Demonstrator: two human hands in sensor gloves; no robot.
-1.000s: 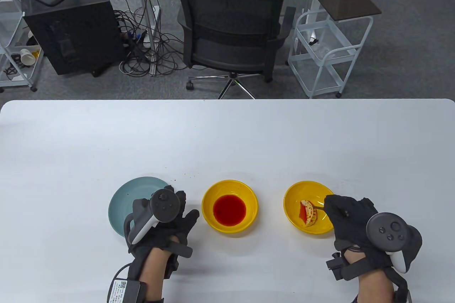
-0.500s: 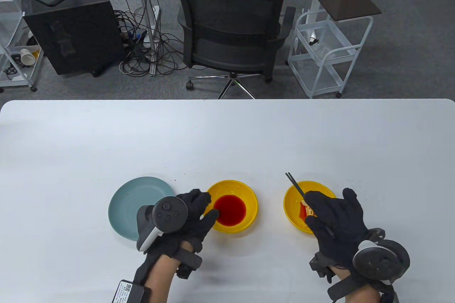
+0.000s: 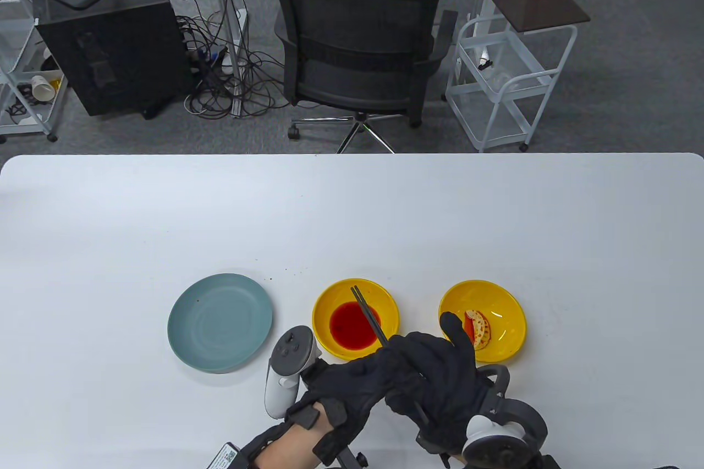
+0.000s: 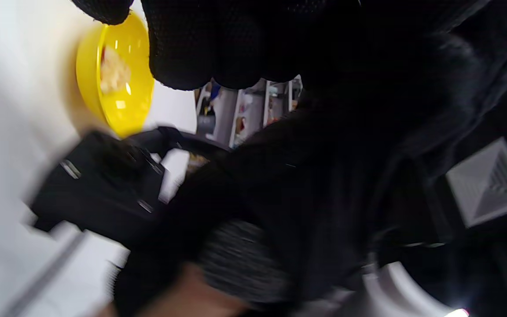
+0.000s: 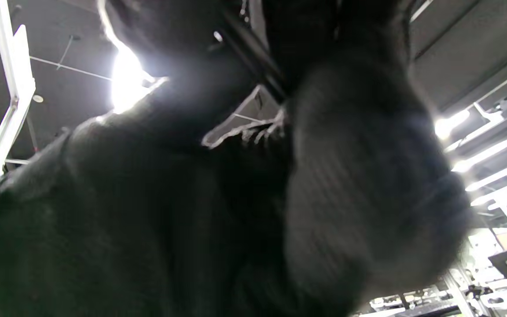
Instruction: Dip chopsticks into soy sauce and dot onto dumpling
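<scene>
My right hand [image 3: 434, 375] grips a pair of dark chopsticks [image 3: 369, 315] near the table's front edge. The chopsticks slant up and left over the yellow sauce bowl [image 3: 324, 304], which holds red sauce [image 3: 346, 326]; their tips are near its far rim. I cannot tell whether they touch the sauce. My left hand [image 3: 352, 386] reaches right and lies against the right hand; its grip is hidden. The dumpling [image 3: 479, 327] lies in the right yellow bowl [image 3: 509, 307], also seen in the left wrist view [image 4: 121, 110]. One chopstick [image 5: 253, 57] shows between the right fingers.
A teal plate [image 3: 220, 322] sits left of the sauce bowl. Small dark specks [image 3: 286, 271] dot the white table [image 3: 352, 216] behind the bowls. An office chair [image 3: 357, 51] and a white cart [image 3: 506, 84] stand beyond the far edge.
My right hand has moved left from the dumpling bowl, carrying the chopsticks over the sauce bowl. My left hand has left the sauce bowl's rim and come back and right to meet the right hand.
</scene>
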